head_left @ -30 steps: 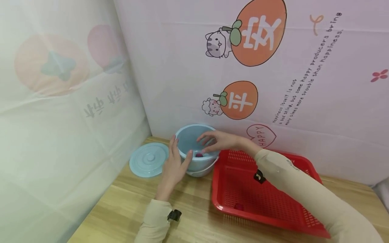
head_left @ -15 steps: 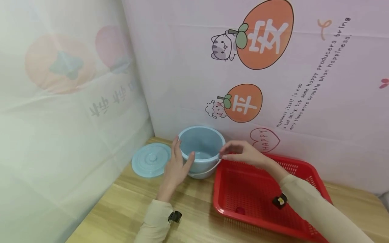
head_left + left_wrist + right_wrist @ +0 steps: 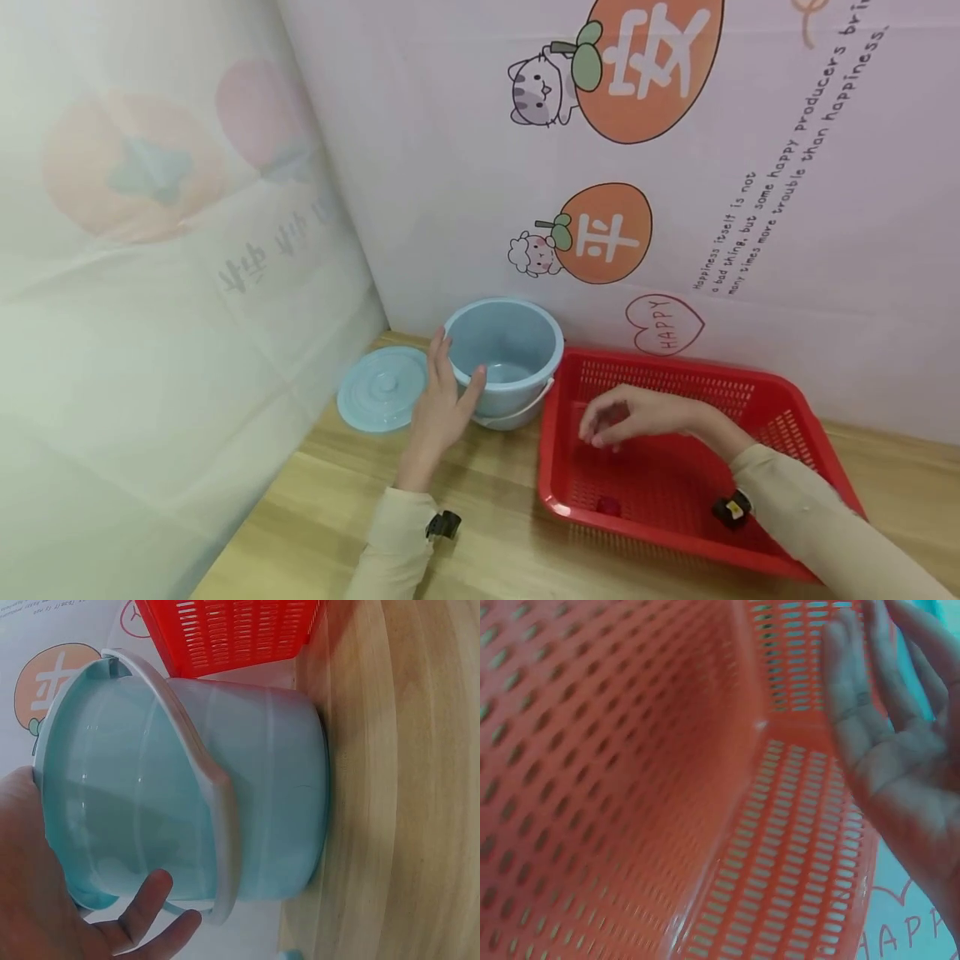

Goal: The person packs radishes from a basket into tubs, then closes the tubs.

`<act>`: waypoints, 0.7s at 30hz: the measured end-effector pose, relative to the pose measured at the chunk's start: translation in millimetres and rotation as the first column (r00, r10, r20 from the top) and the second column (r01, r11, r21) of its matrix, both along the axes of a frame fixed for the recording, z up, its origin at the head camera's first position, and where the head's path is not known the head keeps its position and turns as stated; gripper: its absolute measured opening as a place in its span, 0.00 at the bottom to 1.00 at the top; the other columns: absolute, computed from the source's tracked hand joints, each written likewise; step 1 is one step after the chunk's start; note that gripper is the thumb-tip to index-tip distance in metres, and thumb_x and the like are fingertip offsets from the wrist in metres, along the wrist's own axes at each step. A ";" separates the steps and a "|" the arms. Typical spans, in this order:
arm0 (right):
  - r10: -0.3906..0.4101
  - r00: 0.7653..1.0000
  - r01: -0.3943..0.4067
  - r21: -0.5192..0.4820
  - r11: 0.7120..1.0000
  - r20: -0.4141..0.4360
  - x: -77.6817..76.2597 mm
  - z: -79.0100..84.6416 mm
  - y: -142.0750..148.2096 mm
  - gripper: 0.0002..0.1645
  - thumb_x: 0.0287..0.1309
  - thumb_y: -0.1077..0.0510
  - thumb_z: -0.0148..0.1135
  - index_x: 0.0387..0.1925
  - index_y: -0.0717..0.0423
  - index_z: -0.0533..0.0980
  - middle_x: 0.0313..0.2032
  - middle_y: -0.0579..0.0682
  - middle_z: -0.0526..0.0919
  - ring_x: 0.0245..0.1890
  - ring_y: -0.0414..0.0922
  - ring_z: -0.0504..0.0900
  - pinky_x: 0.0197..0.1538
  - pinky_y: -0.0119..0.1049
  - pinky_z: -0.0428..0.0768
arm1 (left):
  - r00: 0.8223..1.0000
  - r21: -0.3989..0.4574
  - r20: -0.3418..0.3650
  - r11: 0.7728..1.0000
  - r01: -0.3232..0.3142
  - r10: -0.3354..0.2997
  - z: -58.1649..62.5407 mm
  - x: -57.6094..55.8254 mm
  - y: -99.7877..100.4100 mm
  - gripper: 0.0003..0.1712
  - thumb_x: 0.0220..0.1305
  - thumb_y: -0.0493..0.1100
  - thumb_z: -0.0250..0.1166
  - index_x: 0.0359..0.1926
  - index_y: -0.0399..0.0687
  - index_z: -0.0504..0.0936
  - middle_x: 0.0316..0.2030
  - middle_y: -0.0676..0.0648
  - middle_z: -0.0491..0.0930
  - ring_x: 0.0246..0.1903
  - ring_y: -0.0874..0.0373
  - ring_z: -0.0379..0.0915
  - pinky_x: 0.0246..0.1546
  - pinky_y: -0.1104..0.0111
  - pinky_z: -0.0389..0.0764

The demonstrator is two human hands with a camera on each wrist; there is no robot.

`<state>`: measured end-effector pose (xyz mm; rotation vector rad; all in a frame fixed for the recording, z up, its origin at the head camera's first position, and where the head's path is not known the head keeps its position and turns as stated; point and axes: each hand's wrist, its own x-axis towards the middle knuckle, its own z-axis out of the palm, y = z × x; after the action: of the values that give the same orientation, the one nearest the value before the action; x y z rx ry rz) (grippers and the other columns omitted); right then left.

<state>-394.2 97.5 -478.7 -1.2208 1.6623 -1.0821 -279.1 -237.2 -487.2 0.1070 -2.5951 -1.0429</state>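
Observation:
A light blue bucket (image 3: 504,358) with a pale handle (image 3: 217,799) stands on the wooden table. My left hand (image 3: 442,408) is at its near left rim, fingers extended and thumb apart, not wrapped round it. In the left wrist view, fingers (image 3: 154,900) lie alongside the bucket's wall. My right hand (image 3: 637,417) hovers over the red perforated basket (image 3: 551,467), fingers loosely bent, with nothing visible in the palm (image 3: 907,765). A small dark red piece (image 3: 609,506) lies in the basket near its front wall; its kind is unclear.
A round light blue lid (image 3: 384,387) lies on the table (image 3: 487,533) left of the bucket. The basket stands close to the bucket's right side. Printed white cloth (image 3: 435,167) rises behind and at the left (image 3: 150,333).
My right hand has moved from over the bucket rightward to over the basket. A small dark red piece seen inside the bucket is out of sight now. The left hand stays at the rim.

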 end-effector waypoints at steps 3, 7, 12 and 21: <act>0.104 0.995 -0.104 0.106 0.989 0.006 -0.9 -4.0 4.4 0.16 0.71 0.64 0.66 0.57 0.61 0.82 0.50 0.68 0.85 0.43 0.62 0.85 0.43 0.46 0.88 | 1.000 -0.002 -0.017 1.000 -0.008 0.008 4.0 -2.3 -0.9 0.52 0.77 0.75 0.44 0.86 0.53 0.38 0.84 0.57 0.41 0.40 0.44 0.81 0.24 0.60 0.74; 0.177 0.983 -0.184 0.222 0.957 0.049 1.6 -11.0 7.6 0.20 0.69 0.63 0.68 0.60 0.56 0.81 0.52 0.62 0.85 0.46 0.48 0.85 0.46 0.36 0.85 | 1.000 -0.012 -0.028 1.000 -0.001 0.001 7.5 -3.4 -1.0 0.52 0.77 0.75 0.44 0.86 0.50 0.41 0.84 0.56 0.39 0.45 0.42 0.81 0.28 0.59 0.77; 0.224 0.972 -0.235 0.324 0.916 0.072 6.8 -17.5 6.4 0.22 0.67 0.61 0.70 0.62 0.50 0.81 0.53 0.53 0.85 0.48 0.43 0.82 0.48 0.33 0.83 | 1.000 -0.018 -0.024 1.000 0.005 -0.006 6.7 -4.0 -0.1 0.52 0.77 0.74 0.45 0.85 0.49 0.42 0.85 0.56 0.38 0.40 0.44 0.80 0.26 0.61 0.75; 0.316 0.944 -0.329 0.400 0.856 0.099 12.6 -27.3 -9.2 0.21 0.65 0.60 0.73 0.59 0.48 0.84 0.44 0.48 0.85 0.43 0.34 0.81 0.47 0.28 0.80 | 1.000 -0.006 -0.013 1.000 0.001 -0.001 2.0 -2.9 -2.4 0.53 0.77 0.74 0.46 0.85 0.49 0.41 0.84 0.58 0.36 0.30 0.50 0.76 0.23 0.62 0.72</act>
<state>-381.6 88.3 -506.0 -1.1391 1.4941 -0.5047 -282.0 -239.6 -485.2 0.0970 -2.5871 -1.0325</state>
